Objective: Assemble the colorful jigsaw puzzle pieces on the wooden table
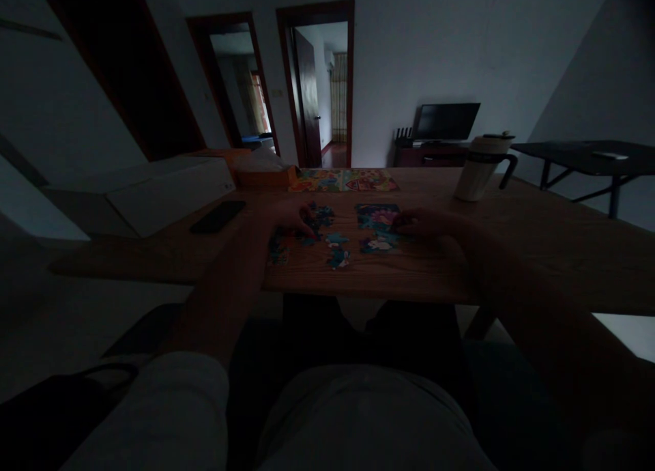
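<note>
In the dim head view, my left hand (287, 217) rests over a loose pile of dark jigsaw puzzle pieces (323, 215), thumb and fingers apart. My right hand (422, 222) is at the right edge of a partly joined jigsaw puzzle (377, 216) showing a pink flower. Its fingers are curled together against that edge; whatever they hold is too dark to make out. Joined pieces with a white shape (377, 244) lie at the near side of the puzzle. Between the hands are a few loose blue pieces (338, 258). More pieces (278, 251) lie below my left hand.
Behind the pieces lies a colourful printed sheet (345, 179), beside an orange box (266, 177). A white box (168, 191) and a black phone (218, 216) are on the left. A pale mug (478, 169) with a black handle stands at the right on the wooden table (552, 242).
</note>
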`<state>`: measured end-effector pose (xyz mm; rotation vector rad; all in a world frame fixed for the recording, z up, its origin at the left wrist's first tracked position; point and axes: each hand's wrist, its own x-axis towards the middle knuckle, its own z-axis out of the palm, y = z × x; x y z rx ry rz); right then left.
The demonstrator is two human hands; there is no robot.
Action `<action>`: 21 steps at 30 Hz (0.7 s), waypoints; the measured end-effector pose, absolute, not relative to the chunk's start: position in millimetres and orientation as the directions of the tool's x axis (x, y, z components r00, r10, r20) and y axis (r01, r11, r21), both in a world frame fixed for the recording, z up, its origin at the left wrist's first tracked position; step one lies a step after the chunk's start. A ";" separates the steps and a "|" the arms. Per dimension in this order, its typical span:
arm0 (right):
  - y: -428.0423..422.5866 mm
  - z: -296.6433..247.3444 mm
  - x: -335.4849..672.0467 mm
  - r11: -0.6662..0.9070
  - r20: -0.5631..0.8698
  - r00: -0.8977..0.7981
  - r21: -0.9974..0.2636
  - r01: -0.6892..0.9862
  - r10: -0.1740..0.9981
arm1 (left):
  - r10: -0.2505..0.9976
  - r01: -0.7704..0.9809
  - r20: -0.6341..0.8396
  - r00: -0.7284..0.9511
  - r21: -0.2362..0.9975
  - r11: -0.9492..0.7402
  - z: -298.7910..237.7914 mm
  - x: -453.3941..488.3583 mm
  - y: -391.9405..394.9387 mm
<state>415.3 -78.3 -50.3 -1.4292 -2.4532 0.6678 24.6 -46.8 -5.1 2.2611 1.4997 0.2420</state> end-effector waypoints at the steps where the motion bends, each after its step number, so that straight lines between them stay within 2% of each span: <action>1: -78.5 -49.9 414.7 0.421 -0.039 -0.502 -0.490 0.763 0.864 | 0.909 0.846 -0.086 0.407 0.410 -0.340 -4.1 26.6 -47.4; 4: -80.8 -48.3 412.7 0.403 -0.049 -0.481 -0.475 0.782 0.875 | 0.898 0.830 -0.022 0.440 0.391 -0.397 -0.7 33.8 -49.3; 7: -83.9 -45.8 410.9 0.362 -0.052 -0.435 -0.469 0.805 0.899 | 0.878 0.769 0.114 0.464 0.439 -0.464 3.4 46.7 -51.0; 11: -87.6 -39.9 408.7 0.334 -0.018 -0.416 -0.566 0.754 0.909 | 0.831 0.651 0.284 0.479 0.521 -0.553 9.2 80.4 -54.9; 16: -97.5 -28.7 406.9 0.353 0.107 -0.449 -0.784 0.511 0.887 | 0.762 0.511 0.275 0.586 0.604 -0.611 9.5 137.7 -64.7; 19: -103.0 -24.2 410.1 0.270 0.069 -0.457 -0.880 0.391 0.887 | 0.750 0.443 0.246 0.614 0.679 -0.585 2.2 166.0 -70.0; 21: -104.5 -22.2 413.9 0.245 0.038 -0.447 -0.876 0.415 0.894 | 0.748 0.401 0.216 0.628 0.734 -0.548 -5.4 178.4 -72.6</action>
